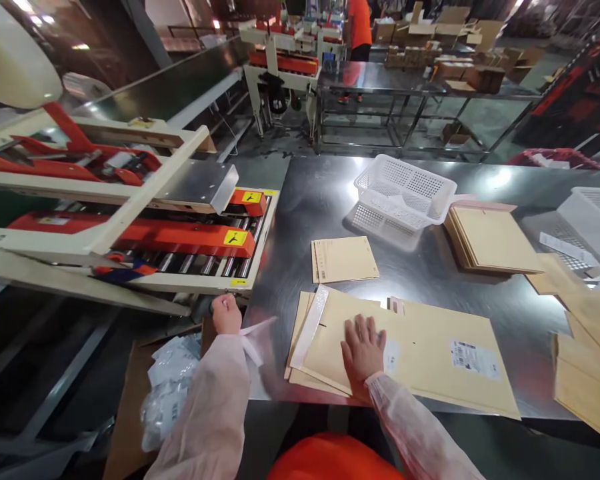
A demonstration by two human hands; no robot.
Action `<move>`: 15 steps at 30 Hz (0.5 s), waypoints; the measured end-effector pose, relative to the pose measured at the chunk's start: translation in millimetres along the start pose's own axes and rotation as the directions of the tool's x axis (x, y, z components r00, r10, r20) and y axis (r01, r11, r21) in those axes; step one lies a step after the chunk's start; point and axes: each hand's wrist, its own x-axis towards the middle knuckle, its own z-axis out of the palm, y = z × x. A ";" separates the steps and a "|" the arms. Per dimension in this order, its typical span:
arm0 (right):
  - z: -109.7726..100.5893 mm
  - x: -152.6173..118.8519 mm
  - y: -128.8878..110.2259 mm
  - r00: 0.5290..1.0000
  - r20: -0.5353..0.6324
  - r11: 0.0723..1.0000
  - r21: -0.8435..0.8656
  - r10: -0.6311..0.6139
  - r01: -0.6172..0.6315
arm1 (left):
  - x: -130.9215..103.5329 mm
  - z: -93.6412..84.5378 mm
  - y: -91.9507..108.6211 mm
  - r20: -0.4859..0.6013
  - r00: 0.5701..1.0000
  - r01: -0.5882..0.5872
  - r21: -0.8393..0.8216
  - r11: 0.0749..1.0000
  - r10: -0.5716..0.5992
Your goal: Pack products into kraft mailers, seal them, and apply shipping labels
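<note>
My left hand (227, 313) is closed beyond the table's left edge, beside the roller conveyor's corner; whatever its fingers hold is too small to tell. A thin whitish strip (253, 333) trails next to its wrist. My right hand (364, 350) lies flat, fingers spread, on a tan envelope (337, 333) whose left edge carries a pale flap strip. More envelopes show beneath it. To the right, a labelled tan envelope (430, 347) reaches the table's front edge. Behind them sits a small stack of tan envelopes (345, 259).
White perforated basket (405, 190) stands at the back, with an envelope stack (497, 237) beside it. Another basket (597, 220) and loose tan envelopes (590, 380) are at right. Left are a red-and-cream conveyor machine (190, 240) and a box of plastic bags (125, 413). A person (360, 27) stands far back.
</note>
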 end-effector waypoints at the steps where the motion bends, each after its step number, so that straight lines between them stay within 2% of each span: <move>1: 0.1 -2.5 -2.0 0.996 0.006 0.996 0.013 -0.091 0.091 | -4.7 2.3 1.6 -0.085 0.996 -0.016 0.055 0.998 0.020; 2: 0.5 -4.8 -4.2 0.985 0.021 0.984 0.029 -0.174 0.173 | -11.4 10.9 2.2 -0.144 0.988 -0.042 0.117 0.992 0.059; 3: 1.2 -6.8 -6.4 0.971 0.048 0.972 0.049 -0.233 0.231 | -20.2 25.2 1.4 -0.145 0.984 -0.080 0.188 0.979 0.108; 4: 1.9 -8.4 -8.4 0.962 0.078 0.965 0.067 -0.260 0.255 | -30.4 43.5 -0.8 -0.079 0.984 -0.130 0.271 0.954 0.157; 5: 2.4 -9.6 -10.0 0.959 0.104 0.964 0.079 -0.262 0.255 | -41.7 64.1 -4.1 0.037 0.979 -0.202 0.345 0.916 0.202; 7: 2.7 -10.9 -11.7 0.959 0.137 0.967 0.094 -0.249 0.238 | -63.6 103.8 -11.8 0.269 0.917 -0.388 0.436 0.812 0.294; 9: 1.9 -11.3 -11.3 0.954 0.152 0.964 0.103 -0.257 0.243 | -78.7 133.9 -15.6 0.383 0.845 -0.525 0.454 0.720 0.374; 11: 1.4 -11.6 -9.5 0.950 0.159 0.962 0.106 -0.268 0.253 | -80.1 154.4 -9.0 0.405 0.816 -0.575 0.495 0.651 0.413; 13: 2.1 -12.0 -7.4 0.947 0.165 0.959 0.107 -0.276 0.261 | -66.2 172.0 10.0 0.392 0.826 -0.563 0.562 0.606 0.405; 15: 4.1 -12.6 -6.2 0.945 0.170 0.959 0.108 -0.279 0.263 | -42.7 190.9 35.8 0.360 0.842 -0.538 0.617 0.575 0.402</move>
